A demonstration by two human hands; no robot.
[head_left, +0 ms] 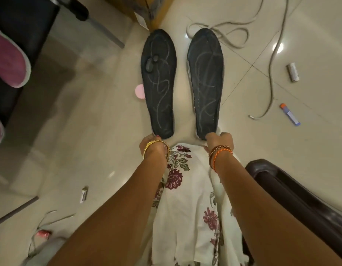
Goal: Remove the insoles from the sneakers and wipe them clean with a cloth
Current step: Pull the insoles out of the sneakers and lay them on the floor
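Two dark insoles are held side by side in the middle of the frame, both out of the sneakers, their long axes running from the hands at centre up toward the top edge. The left hand [153,145] grips the near, heel end of the left insole [158,83]; its fingers curl round that end, though exactly how they close is hidden behind the wrist. The right hand [220,142] grips the heel end of the right insole [205,81] the same way, fingers folded over the edge. Each insole therefore stretches straight away from its own hand, toes at the upper middle of the frame, the two near each other but apart. No wiping cloth can be picked out for certain; a pale cloth-like patch shows between the hands but is unclear. A pink sneaker [8,60] sits at the upper left. Wiping, by my judgement, would run along that long axis, and one hand must first let go.
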